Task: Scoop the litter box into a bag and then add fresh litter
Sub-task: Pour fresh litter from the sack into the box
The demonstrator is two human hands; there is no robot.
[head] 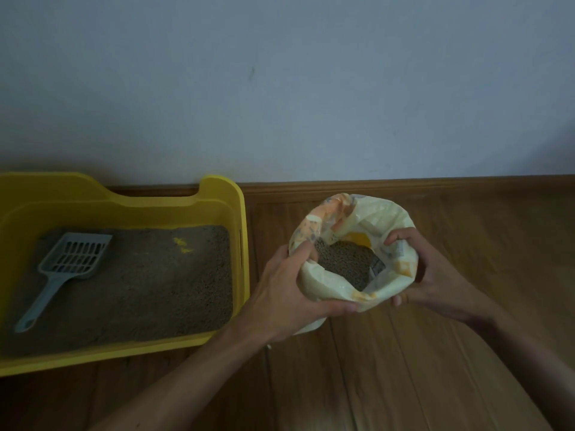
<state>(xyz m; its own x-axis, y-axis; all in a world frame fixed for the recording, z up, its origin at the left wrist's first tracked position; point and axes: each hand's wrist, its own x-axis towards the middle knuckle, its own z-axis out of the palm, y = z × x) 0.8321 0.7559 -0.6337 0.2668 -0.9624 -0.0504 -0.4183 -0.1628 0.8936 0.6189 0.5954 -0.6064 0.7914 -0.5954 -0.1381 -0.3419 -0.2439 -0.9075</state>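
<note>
Wooden floor [404, 368] runs to a pale wall [280, 88]. At left sits the yellow litter box [243, 244], a grey scoop [74, 258] lying on its litter [149, 284]. Right of it is the open bag [385, 219] of litter — left hand [286, 293] and right hand [435, 275] each curl a tight grip round its rolled rim.

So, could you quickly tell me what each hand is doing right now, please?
Left hand: grips the left rim of the litter bag.
Right hand: grips the bag's right rim.
</note>
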